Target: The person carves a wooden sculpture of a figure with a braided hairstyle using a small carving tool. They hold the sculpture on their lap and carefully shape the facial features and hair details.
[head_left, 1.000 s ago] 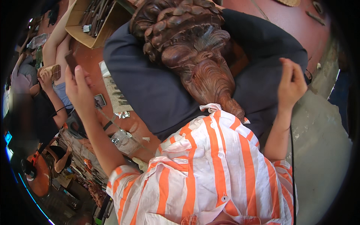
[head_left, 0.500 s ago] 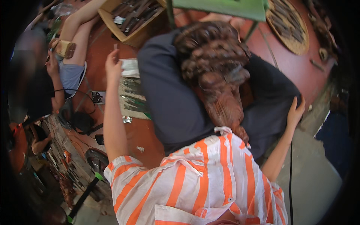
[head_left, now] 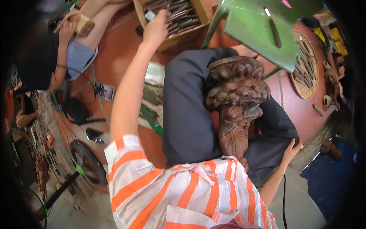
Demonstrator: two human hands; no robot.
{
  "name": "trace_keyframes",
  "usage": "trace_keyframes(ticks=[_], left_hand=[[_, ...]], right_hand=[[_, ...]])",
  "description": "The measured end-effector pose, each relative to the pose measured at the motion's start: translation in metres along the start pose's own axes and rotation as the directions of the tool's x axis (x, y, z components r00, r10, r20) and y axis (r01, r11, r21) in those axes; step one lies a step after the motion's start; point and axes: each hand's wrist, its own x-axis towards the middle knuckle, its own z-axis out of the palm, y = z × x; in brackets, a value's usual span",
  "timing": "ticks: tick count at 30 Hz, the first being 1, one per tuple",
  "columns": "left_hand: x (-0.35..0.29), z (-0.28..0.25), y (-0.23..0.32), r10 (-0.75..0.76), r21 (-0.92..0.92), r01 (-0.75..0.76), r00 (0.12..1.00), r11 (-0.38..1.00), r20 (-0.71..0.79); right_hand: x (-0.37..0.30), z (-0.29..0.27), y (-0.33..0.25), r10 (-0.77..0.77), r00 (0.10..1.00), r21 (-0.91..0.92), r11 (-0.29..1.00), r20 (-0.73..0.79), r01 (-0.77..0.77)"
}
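Note:
My left hand (head_left: 155,31) reaches out over the near edge of a wooden box (head_left: 173,42) of dark-handled carving tools (head_left: 183,17). Its fingers are closed together, and what they hold, if anything, is hidden. Down on the trouser leg at my right knee rests my right hand (head_left: 291,151), fingers apart and nothing in it. Between my legs a dark brown wooden carving (head_left: 238,91), with rounded overlapping lobes at its wide end, leans toward my shirt; neither hand touches it.
A green plastic chair (head_left: 244,28) with a chisel (head_left: 273,32) on it stands ahead. A round woven tray (head_left: 309,91) of tools lies right of it. Left are a cloth tool roll (head_left: 146,123), a phone (head_left: 104,91) and a black wheel (head_left: 89,162). Another person's hand holds a wood block (head_left: 84,26).
My left hand has moved forward and right to the tool box, and the slim thing seen in its fingers is now hidden. My right hand stays on the knee. The view has shifted.

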Motion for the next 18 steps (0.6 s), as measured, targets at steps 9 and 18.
trace_keyframes(ticks=[9,18], left_hand=[[0.019,0.018,-0.059,0.211,-0.049,-0.209,0.976,0.977,0.055],[-0.292,-0.069,-0.106,-0.751,-0.087,0.778,0.624,0.622,0.216]], right_hand=[[0.004,0.004,0.005,-0.095,0.995,0.031,0.995,-0.008,0.095],[0.002,0.016,-0.041,0.072,0.997,-0.439,0.897,0.026,-0.054]])
